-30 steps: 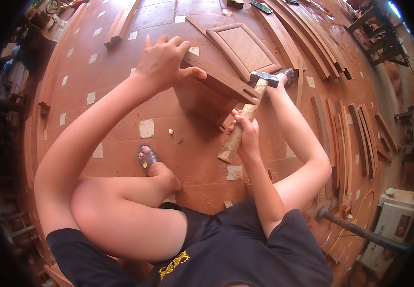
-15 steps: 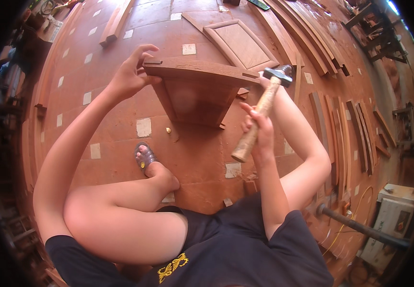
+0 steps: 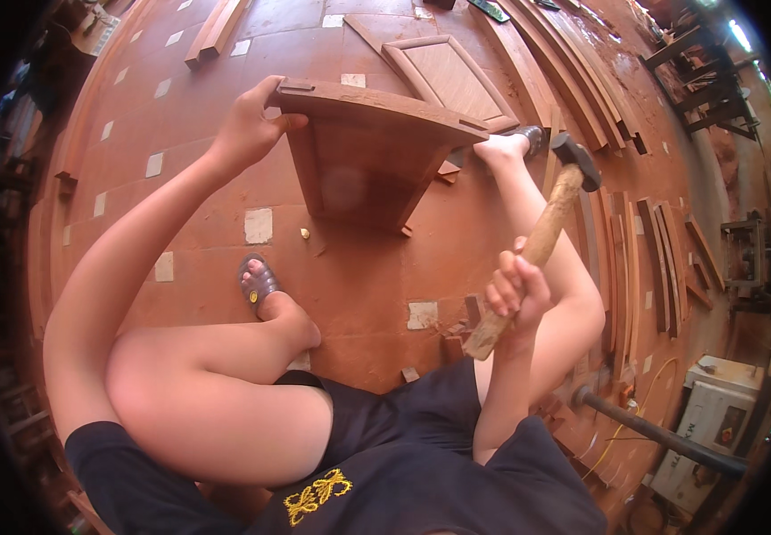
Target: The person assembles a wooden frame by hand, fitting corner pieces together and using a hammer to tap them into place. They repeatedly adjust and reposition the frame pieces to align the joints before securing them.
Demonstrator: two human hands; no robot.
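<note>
A reddish-brown wooden panel (image 3: 358, 169) with a framed edge stands upright on the floor between my feet. Slots are cut near both ends of its top rail. My left hand (image 3: 256, 120) grips the panel's upper left corner, thumb on the near face and fingers behind, partly hidden. Closed round the wooden handle of a hammer (image 3: 546, 218), my right hand (image 3: 517, 290) is raised above my right leg. The dark metal hammer head is up, to the right of the panel and apart from it.
A second framed panel (image 3: 452, 80) lies on the tiled floor beyond. Long wooden boards (image 3: 573, 71) lie at the far right, with shorter strips (image 3: 626, 259) nearer. A white box-shaped machine (image 3: 711, 415) and a dark bar (image 3: 657, 432) are at the lower right.
My right hand has drawn the hammer back, right and toward me, away from the panel's right end. My left hand stays on the panel's corner, and its fingers are closed more firmly.
</note>
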